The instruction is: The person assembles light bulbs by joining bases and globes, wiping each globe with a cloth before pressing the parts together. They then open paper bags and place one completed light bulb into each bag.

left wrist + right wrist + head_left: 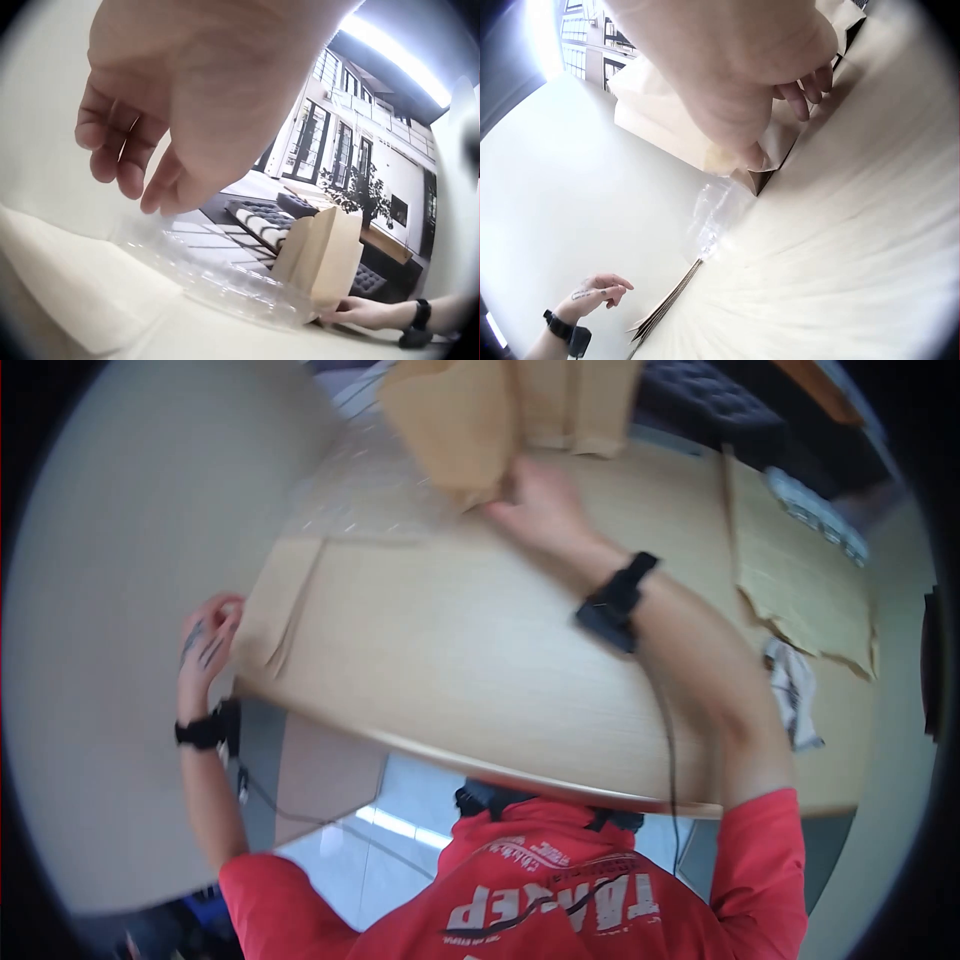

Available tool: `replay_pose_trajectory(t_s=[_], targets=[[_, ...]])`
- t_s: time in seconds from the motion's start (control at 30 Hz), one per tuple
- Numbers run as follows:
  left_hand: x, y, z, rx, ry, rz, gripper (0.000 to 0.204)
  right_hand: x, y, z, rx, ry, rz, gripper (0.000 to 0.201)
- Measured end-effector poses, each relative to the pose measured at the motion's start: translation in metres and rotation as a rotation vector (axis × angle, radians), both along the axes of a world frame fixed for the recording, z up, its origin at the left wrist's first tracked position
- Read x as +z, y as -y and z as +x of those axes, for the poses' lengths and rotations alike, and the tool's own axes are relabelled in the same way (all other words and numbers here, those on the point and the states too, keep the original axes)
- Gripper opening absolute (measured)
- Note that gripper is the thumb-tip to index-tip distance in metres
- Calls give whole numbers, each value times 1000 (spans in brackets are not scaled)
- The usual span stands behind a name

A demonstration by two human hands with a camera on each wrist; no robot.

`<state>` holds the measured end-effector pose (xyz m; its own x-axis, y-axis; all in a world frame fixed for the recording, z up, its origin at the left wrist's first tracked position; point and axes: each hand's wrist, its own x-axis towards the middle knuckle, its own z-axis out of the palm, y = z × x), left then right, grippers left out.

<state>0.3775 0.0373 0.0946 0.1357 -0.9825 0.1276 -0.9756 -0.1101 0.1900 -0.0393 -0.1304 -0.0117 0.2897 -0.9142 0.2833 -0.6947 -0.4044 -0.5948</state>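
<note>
A brown paper bag (455, 430) stands at the far side of the table. My right hand (545, 510) grips it low down, by the bottom corner. In the right wrist view the thumb lies against the paper bag (667, 112) and the fingers curl beside it. My left hand (208, 640) hovers off the table's left edge with fingers loosely bent, holding nothing. Nearest to it lies a stack of flat folded paper bags (280, 595). The left wrist view shows the same left hand (187, 105) above the table, away from the standing bag (330, 255).
Clear plastic packaging (370, 490) lies between the flat stack and the standing bag. More brown paper (575, 405) stands behind the right hand. At the right are a flat brown sheet (800, 580), a whitish crumpled cloth (793, 695) and a pale strip-like object (815, 515). A cable trails from each wrist.
</note>
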Motion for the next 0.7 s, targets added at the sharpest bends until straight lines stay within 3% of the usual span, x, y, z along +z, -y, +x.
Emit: replay_pose_trajectory(t_s=[0.17, 0.37, 0.47, 0.6, 0.7], targets=[[10, -14, 6, -23, 27, 273, 38, -4, -3, -9, -30, -66, -22, 77], [-2, -12, 15, 35, -60, 446, 40, -6, 0, -23, -46, -74, 136, 93], [-3, -8, 11, 38, 17, 476, 30, -8, -1, -34, -31, -65, 147, 93], [-19, -4, 34, -53, 7, 297, 20, -3, -10, -45, -10, -48, 187, 88], [-3, -4, 22, -15, -21, 270, 17, 1, -18, -51, -4, -40, 195, 82]])
